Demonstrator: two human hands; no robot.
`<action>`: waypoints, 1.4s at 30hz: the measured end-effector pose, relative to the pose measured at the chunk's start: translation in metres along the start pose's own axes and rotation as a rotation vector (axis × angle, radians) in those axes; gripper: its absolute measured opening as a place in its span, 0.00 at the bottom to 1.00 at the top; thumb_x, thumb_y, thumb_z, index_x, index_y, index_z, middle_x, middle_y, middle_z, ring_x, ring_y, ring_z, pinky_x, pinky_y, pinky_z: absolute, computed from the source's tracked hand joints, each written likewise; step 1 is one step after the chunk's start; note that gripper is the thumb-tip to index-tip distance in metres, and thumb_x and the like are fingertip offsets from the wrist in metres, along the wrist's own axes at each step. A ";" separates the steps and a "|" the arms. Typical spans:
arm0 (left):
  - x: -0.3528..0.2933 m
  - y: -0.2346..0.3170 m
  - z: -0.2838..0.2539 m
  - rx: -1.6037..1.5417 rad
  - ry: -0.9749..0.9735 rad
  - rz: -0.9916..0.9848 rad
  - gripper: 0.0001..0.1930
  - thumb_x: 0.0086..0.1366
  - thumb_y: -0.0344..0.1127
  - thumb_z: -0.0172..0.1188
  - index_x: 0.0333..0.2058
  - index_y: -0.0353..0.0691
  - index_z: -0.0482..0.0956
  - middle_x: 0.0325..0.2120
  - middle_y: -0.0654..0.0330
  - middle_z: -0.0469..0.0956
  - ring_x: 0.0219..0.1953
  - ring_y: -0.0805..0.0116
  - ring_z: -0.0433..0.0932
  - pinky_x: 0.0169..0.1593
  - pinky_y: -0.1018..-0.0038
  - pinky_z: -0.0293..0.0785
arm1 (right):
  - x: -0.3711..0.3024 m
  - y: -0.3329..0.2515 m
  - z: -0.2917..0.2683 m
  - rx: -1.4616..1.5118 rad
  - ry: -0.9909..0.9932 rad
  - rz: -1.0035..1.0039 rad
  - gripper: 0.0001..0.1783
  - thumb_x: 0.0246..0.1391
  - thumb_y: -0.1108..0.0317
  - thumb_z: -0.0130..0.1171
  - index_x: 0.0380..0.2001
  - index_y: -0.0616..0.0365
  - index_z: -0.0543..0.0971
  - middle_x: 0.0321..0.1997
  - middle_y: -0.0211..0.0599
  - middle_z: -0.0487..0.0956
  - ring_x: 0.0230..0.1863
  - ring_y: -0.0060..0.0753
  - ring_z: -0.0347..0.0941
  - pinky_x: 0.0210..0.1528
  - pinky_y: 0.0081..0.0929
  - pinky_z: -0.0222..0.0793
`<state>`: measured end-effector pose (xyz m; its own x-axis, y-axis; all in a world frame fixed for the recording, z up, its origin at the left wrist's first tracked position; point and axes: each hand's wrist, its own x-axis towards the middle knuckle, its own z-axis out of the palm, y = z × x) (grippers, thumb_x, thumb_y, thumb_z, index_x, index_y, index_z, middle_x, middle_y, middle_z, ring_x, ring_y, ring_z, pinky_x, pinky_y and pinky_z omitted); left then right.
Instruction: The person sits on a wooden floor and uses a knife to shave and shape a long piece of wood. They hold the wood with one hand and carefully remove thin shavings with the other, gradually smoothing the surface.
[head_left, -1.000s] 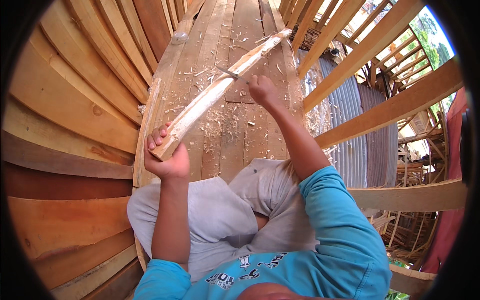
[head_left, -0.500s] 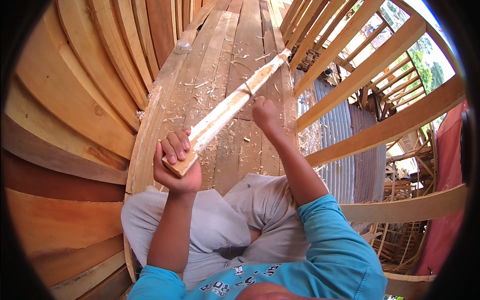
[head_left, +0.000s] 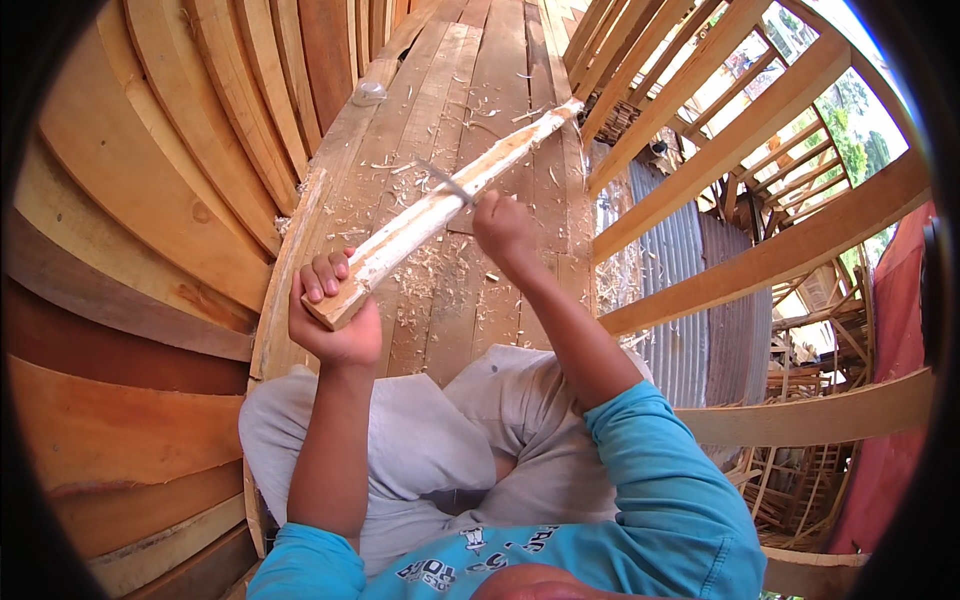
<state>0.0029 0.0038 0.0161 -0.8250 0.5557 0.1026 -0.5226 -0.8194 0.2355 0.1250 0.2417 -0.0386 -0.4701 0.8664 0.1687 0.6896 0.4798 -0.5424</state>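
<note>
My left hand (head_left: pixel 345 325) is wrapped round the near end of a long, squared wooden stick (head_left: pixel 405 235). The stick slants away to the far right, its surface patched in whitish and tan. In my right hand (head_left: pixel 503 232), closed in a fist, is a knife (head_left: pixel 447 182); its handle is hidden by the fingers. The thin blade lies across the stick about midway along and points up and left. The stick's far end (head_left: pixel 573 106) rests near the right edge of the plank floor.
Curled wood shavings (head_left: pixel 460 270) litter the plank floor (head_left: pixel 445 335). Upright boards (head_left: pixel 190 130) wall the left side. Spaced wooden ribs (head_left: pixel 740 265) line the right, with corrugated metal sheets (head_left: pixel 670 290) beyond. A small clear plastic object (head_left: pixel 369 94) sits at the far left. My crossed legs (head_left: pixel 430 430) are close below.
My right hand has drawn the knife left along the stick, nearer to me. My left hand and the stick's near end have shifted left and slightly farther away.
</note>
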 end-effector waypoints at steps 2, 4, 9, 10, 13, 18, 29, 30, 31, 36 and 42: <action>-0.001 -0.001 -0.010 -0.023 0.004 -0.024 0.18 0.72 0.38 0.40 0.19 0.50 0.61 0.19 0.67 0.61 0.34 0.69 0.65 0.63 0.63 0.61 | 0.012 0.011 -0.022 0.024 0.039 0.051 0.33 0.63 0.54 0.35 0.22 0.70 0.81 0.30 0.69 0.78 0.39 0.71 0.76 0.51 0.57 0.68; 0.008 -0.001 -0.018 -0.033 -0.077 -0.047 0.16 0.71 0.35 0.43 0.20 0.51 0.61 0.21 0.68 0.62 0.36 0.70 0.66 0.67 0.62 0.58 | 0.002 0.003 -0.004 0.096 0.096 0.153 0.32 0.62 0.55 0.36 0.22 0.70 0.81 0.28 0.68 0.78 0.37 0.70 0.77 0.49 0.57 0.70; 0.008 0.011 -0.012 0.008 -0.049 0.021 0.17 0.71 0.36 0.42 0.19 0.50 0.61 0.20 0.67 0.61 0.34 0.69 0.66 0.64 0.63 0.60 | -0.026 -0.067 -0.014 0.011 -0.107 -0.154 0.29 0.63 0.56 0.36 0.27 0.70 0.79 0.30 0.69 0.77 0.35 0.71 0.76 0.45 0.58 0.71; 0.004 0.008 -0.009 0.010 -0.017 0.015 0.18 0.71 0.37 0.41 0.19 0.51 0.61 0.19 0.67 0.61 0.34 0.69 0.66 0.63 0.63 0.61 | -0.004 -0.041 -0.014 -0.021 -0.032 0.063 0.30 0.63 0.56 0.35 0.31 0.71 0.80 0.35 0.70 0.78 0.37 0.69 0.77 0.45 0.56 0.72; 0.001 -0.007 -0.003 -0.007 -0.077 -0.037 0.18 0.71 0.37 0.40 0.19 0.51 0.60 0.19 0.67 0.61 0.33 0.69 0.65 0.62 0.63 0.61 | 0.046 0.086 -0.017 0.134 0.131 0.389 0.29 0.62 0.56 0.37 0.29 0.72 0.80 0.35 0.71 0.78 0.40 0.68 0.77 0.45 0.56 0.71; -0.005 0.001 0.002 0.119 -0.135 0.038 0.18 0.71 0.37 0.39 0.18 0.51 0.59 0.19 0.67 0.59 0.32 0.69 0.63 0.62 0.64 0.61 | 0.000 -0.030 -0.012 0.152 -0.009 0.138 0.32 0.63 0.54 0.37 0.25 0.73 0.79 0.33 0.70 0.78 0.39 0.71 0.75 0.50 0.56 0.68; 0.014 0.009 -0.032 -0.112 0.209 0.022 0.14 0.68 0.34 0.41 0.21 0.48 0.63 0.22 0.65 0.65 0.38 0.63 0.68 0.64 0.58 0.63 | -0.012 -0.038 -0.002 0.101 -0.062 0.085 0.31 0.63 0.56 0.35 0.25 0.68 0.81 0.31 0.67 0.79 0.37 0.71 0.76 0.48 0.58 0.70; 0.012 0.006 -0.027 -0.098 0.198 0.033 0.14 0.68 0.34 0.41 0.21 0.48 0.63 0.22 0.65 0.65 0.38 0.63 0.68 0.64 0.58 0.63 | -0.024 -0.055 -0.012 0.041 -0.133 0.016 0.30 0.63 0.56 0.35 0.29 0.68 0.82 0.31 0.67 0.79 0.37 0.70 0.76 0.48 0.58 0.70; 0.008 0.005 -0.020 -0.083 0.188 0.044 0.14 0.68 0.34 0.41 0.21 0.48 0.63 0.22 0.65 0.65 0.38 0.63 0.68 0.64 0.59 0.63 | -0.020 -0.053 -0.011 0.043 -0.107 0.018 0.30 0.63 0.56 0.35 0.27 0.68 0.81 0.31 0.68 0.78 0.38 0.71 0.76 0.48 0.57 0.69; 0.008 0.001 -0.027 -0.112 0.203 -0.019 0.14 0.67 0.34 0.42 0.20 0.48 0.62 0.21 0.66 0.64 0.38 0.64 0.68 0.63 0.60 0.63 | 0.014 0.019 -0.009 0.083 0.023 0.105 0.31 0.63 0.56 0.35 0.24 0.73 0.78 0.35 0.76 0.76 0.42 0.72 0.74 0.51 0.55 0.67; 0.010 0.009 -0.025 -0.058 0.126 0.042 0.14 0.67 0.34 0.42 0.20 0.49 0.62 0.20 0.66 0.64 0.37 0.65 0.67 0.63 0.61 0.62 | -0.017 -0.056 -0.006 0.019 -0.074 -0.130 0.32 0.63 0.54 0.37 0.20 0.71 0.78 0.27 0.70 0.77 0.35 0.72 0.75 0.44 0.56 0.70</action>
<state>-0.0155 -0.0014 -0.0055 -0.8648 0.5019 -0.0116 -0.4958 -0.8503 0.1767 0.0972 0.2011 -0.0060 -0.5942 0.7845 0.1775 0.6106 0.5836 -0.5353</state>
